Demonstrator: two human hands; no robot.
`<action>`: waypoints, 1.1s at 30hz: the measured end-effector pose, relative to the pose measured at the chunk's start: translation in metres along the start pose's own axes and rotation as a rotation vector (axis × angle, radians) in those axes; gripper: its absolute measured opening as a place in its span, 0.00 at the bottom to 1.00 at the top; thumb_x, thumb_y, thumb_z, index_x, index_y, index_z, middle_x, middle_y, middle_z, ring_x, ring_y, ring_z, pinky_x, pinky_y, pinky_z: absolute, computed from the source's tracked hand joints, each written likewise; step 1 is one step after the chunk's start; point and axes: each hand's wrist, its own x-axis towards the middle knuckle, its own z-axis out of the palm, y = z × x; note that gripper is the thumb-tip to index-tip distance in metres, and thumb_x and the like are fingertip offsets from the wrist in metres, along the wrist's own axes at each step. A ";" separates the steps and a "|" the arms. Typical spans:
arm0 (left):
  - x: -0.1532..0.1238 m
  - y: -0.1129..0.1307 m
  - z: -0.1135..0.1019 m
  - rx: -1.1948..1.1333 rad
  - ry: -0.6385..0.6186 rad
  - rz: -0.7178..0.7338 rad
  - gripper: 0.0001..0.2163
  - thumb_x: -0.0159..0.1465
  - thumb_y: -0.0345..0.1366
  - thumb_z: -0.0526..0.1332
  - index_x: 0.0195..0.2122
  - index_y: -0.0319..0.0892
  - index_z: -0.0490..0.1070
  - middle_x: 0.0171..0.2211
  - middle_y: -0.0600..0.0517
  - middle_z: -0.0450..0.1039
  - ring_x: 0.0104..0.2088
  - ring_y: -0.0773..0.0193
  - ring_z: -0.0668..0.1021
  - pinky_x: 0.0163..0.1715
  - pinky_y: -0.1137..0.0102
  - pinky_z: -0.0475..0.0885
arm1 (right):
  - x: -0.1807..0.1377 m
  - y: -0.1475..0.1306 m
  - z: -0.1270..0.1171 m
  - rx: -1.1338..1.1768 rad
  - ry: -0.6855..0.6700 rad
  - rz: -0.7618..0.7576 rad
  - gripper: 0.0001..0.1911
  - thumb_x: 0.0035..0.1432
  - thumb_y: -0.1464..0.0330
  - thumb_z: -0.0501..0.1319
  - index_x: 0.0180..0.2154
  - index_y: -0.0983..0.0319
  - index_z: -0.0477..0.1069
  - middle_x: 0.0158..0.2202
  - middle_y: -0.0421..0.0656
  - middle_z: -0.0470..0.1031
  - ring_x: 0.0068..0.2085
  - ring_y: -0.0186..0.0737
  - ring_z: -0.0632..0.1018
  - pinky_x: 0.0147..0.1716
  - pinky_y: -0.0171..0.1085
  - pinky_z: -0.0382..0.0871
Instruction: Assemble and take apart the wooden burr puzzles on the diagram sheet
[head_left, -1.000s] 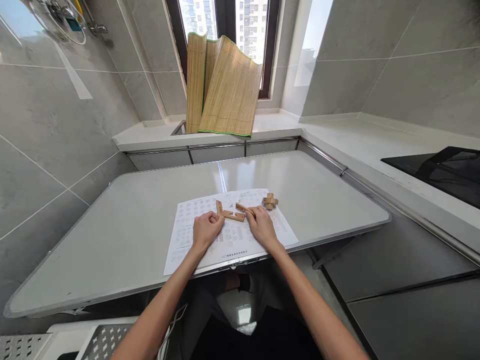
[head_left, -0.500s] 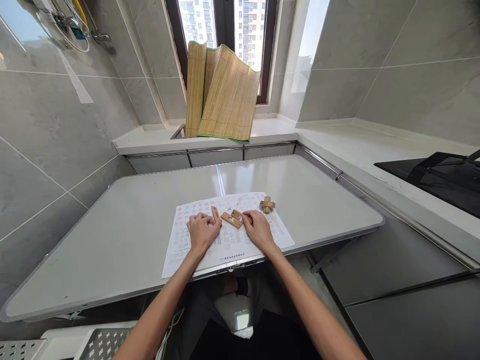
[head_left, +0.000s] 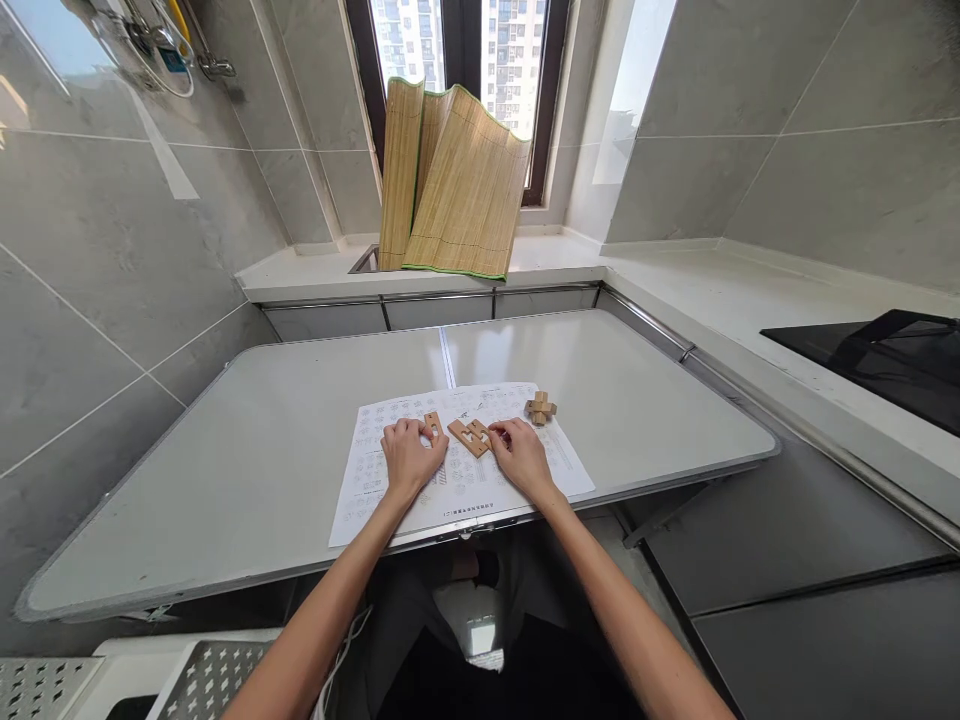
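Note:
My left hand (head_left: 411,455) is closed, thumb and fingers pinching a small flat wooden puzzle piece (head_left: 433,420) with a cut-out in it. My right hand (head_left: 523,458) has its fingertips together at the right end of another notched wooden puzzle piece (head_left: 478,430). Against that one lies a further flat wooden piece (head_left: 466,438), resting on the printed sheet (head_left: 465,500). Just beyond my right hand sits an assembled wooden burr puzzle (head_left: 540,407), at the sheet's upper right edge. Small diagrams cover the paper; their details are too fine to read.
The sheet lies on a white folding table (head_left: 247,460) with a centre seam. Behind it, a bamboo mat (head_left: 465,190) stands on the white counter (head_left: 315,275) by the window. A black cooktop (head_left: 862,360) is at the right, a perforated plastic rack (head_left: 210,680) at lower left.
The piece in my left hand has turned, so its cut-out shows more. Around the notched piece, my right fingers have shifted slightly. The whole view has moved a little.

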 end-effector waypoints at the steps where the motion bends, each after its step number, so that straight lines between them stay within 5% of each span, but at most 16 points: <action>1: 0.000 -0.001 0.001 -0.007 0.000 0.009 0.06 0.60 0.40 0.64 0.31 0.47 0.69 0.44 0.43 0.76 0.52 0.40 0.72 0.54 0.46 0.68 | 0.000 -0.001 0.000 0.004 -0.004 -0.002 0.12 0.70 0.64 0.58 0.44 0.59 0.79 0.41 0.48 0.80 0.43 0.49 0.78 0.44 0.44 0.70; 10: -0.002 -0.004 0.005 -0.084 -0.083 0.193 0.14 0.70 0.43 0.58 0.53 0.46 0.70 0.64 0.43 0.70 0.67 0.46 0.67 0.66 0.49 0.64 | -0.004 -0.013 -0.007 0.087 -0.106 -0.094 0.09 0.68 0.65 0.60 0.43 0.58 0.80 0.40 0.44 0.82 0.38 0.43 0.79 0.43 0.41 0.71; 19: -0.008 -0.005 0.007 -0.011 -0.256 0.381 0.43 0.58 0.60 0.70 0.70 0.45 0.61 0.70 0.41 0.64 0.73 0.40 0.59 0.70 0.49 0.59 | -0.005 -0.018 -0.012 0.149 -0.186 -0.111 0.14 0.70 0.66 0.56 0.46 0.56 0.80 0.44 0.43 0.85 0.42 0.44 0.81 0.43 0.40 0.71; 33: -0.010 0.003 0.007 0.152 -0.279 0.381 0.31 0.73 0.60 0.52 0.73 0.54 0.60 0.74 0.49 0.60 0.75 0.44 0.55 0.72 0.47 0.54 | -0.006 -0.018 -0.014 0.183 -0.200 -0.060 0.15 0.69 0.63 0.56 0.46 0.57 0.80 0.38 0.42 0.84 0.37 0.44 0.79 0.38 0.39 0.69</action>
